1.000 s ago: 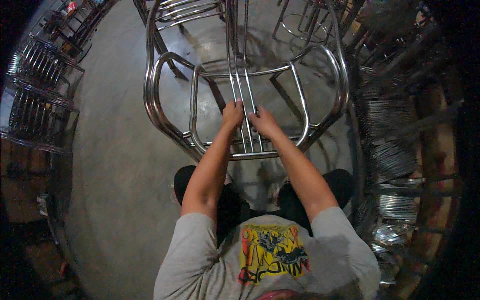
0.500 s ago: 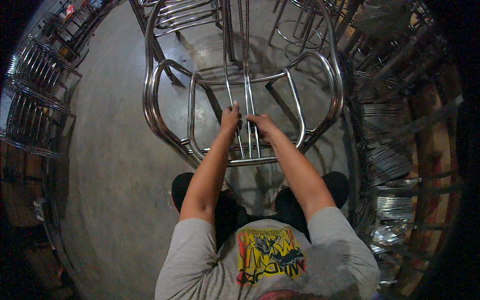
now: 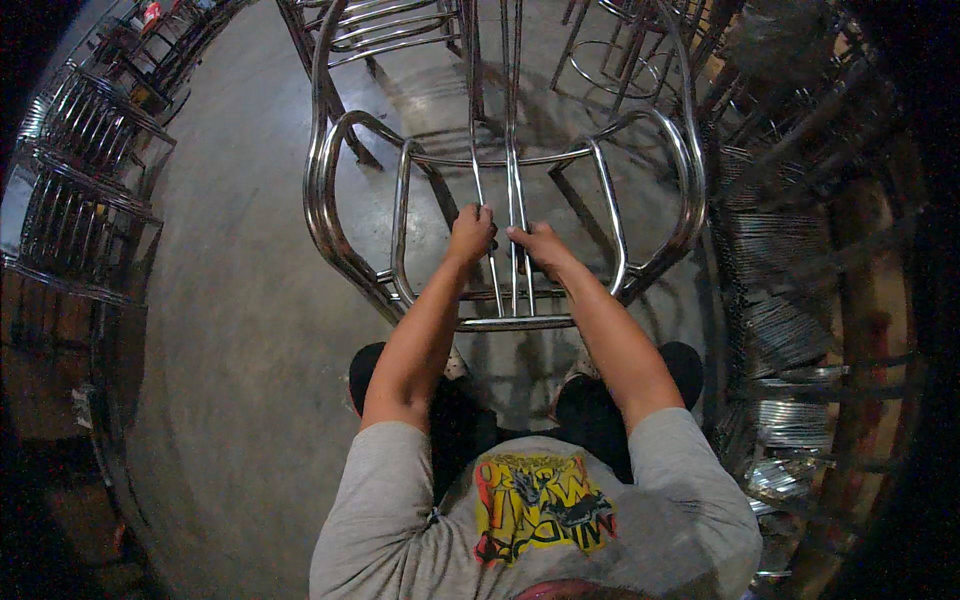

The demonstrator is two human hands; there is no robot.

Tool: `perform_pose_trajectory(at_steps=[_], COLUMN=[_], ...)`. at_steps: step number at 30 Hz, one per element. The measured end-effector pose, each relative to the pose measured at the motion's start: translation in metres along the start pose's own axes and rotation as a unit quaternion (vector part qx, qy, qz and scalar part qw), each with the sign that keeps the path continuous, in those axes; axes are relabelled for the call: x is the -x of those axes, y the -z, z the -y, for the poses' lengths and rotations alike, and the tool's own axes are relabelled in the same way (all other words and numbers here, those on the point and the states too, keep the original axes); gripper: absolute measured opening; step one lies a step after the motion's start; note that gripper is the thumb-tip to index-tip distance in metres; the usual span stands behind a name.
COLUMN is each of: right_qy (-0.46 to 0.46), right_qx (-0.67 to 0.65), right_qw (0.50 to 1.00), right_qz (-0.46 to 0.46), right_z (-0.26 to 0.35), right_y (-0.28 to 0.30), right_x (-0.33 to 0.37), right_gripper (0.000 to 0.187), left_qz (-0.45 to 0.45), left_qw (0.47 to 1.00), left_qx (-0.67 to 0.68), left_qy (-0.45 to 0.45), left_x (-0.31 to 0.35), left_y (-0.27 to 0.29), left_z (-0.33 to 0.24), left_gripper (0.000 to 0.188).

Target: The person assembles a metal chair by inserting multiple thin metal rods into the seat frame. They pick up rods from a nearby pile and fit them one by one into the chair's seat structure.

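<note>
In front of me stands a shiny metal chair frame of bent tubes, with curved arm loops on both sides. Several thin metal rods run lengthwise down its middle, over the curved crossbar to the near bar. My left hand is closed around the left rod, its thumb folded over it. Beside it, a small gap away, my right hand grips the pair of right rods, thumb on top and the other fingers mostly hidden underneath.
Slatted metal pieces are stacked along the left. On the right lie bundles of metal rods beside dark bars. Another metal frame with crossbars stands beyond the chair frame, and a stool-like frame with a ring stands far right. Grey concrete floor lies below.
My left thumb, which pointed up along the rod, is now folded over it. The whole scene has shifted slightly to the right in view. My right hand keeps its hold.
</note>
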State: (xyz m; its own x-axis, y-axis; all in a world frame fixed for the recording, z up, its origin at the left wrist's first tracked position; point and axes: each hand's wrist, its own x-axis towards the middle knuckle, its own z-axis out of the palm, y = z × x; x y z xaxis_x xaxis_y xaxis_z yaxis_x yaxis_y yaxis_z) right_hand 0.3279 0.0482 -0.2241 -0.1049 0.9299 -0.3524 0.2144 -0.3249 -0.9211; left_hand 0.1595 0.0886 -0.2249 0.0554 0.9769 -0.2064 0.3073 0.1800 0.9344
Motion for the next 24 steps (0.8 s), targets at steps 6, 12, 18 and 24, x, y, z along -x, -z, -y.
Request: perform_pose_trajectory(at_steps=[6, 12, 18, 24], right_qy=[0.08, -0.001, -0.118, -0.143], right_qx=[0.321, 0.456, 0.338, 0.351], right_qw=[0.903, 0.802, 0.878, 0.881], right_qz=[-0.273, -0.386, -0.319, -0.283], right_z=[0.051, 0.073, 0.054, 0.063], right_y=[0.041, 0.118, 0.124, 0.127], right_x=[0.022, -0.021, -0.044, -0.04], right_gripper=[0.047, 0.068, 0.072, 0.062], left_qz=[-0.132, -0.201, -0.108, -0.061], left_qw=[0.965, 0.882, 0.971, 0.987], left_qx=[-0.209, -0.315, -0.094, 0.143], left_qy=[-0.085, -0.288, -0.193, -0.046], left_x=[-0.009, -0.075, -0.176, -0.198], left_y=[0.011, 0.034, 0.022, 0.0], left_z=[-0.011, -0.05, -0.063, -0.056], left_gripper=[0.036, 0.041, 0.062, 0.064])
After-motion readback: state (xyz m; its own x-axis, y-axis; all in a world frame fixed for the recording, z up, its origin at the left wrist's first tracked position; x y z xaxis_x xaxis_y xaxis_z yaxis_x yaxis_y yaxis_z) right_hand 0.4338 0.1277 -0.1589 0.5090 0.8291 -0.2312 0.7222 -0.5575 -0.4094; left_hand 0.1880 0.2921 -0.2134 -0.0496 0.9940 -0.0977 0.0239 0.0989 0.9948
